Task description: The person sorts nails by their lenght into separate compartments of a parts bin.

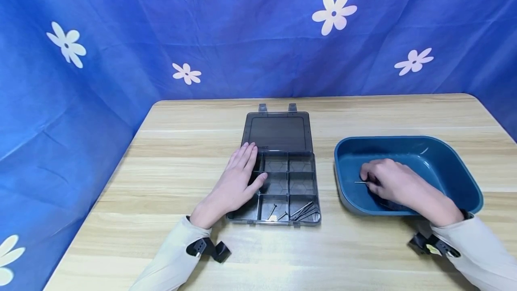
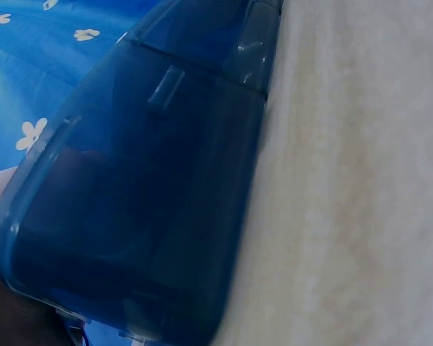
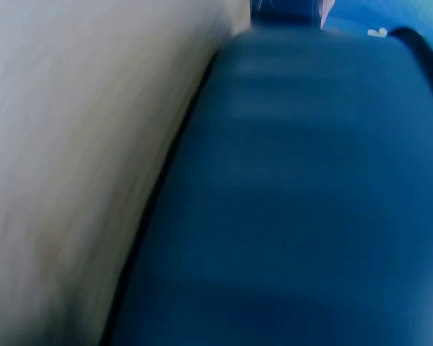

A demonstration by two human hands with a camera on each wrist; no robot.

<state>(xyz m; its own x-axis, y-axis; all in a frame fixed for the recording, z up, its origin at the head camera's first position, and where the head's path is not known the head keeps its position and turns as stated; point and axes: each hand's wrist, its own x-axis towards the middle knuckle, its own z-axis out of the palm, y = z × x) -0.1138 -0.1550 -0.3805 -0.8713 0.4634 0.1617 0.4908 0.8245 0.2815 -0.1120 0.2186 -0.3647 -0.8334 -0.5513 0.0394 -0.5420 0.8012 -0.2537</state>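
Observation:
A dark see-through organizer box (image 1: 276, 184) lies with its lid (image 1: 278, 131) laid back behind it. My left hand (image 1: 236, 182) rests along its left side with fairly straight fingers, thumb over the compartments. Long, thin metal pieces like screws or nails (image 1: 303, 211) lie in the front right compartment; a headed one (image 1: 272, 210) is in the front middle compartment. Inside a blue basin (image 1: 455, 183), my right hand (image 1: 397, 183) has curled fingers and pinches a thin metal rod like a nail (image 1: 361, 182). The basin floor under the palm is hidden.
A light wooden table (image 1: 161, 183) carries both containers, the basin to the right of the box. Behind and to the left hangs a blue curtain (image 1: 258, 48) with white flowers. The left wrist view shows the box's side wall (image 2: 130, 216); the right, the basin's outer wall (image 3: 289, 202).

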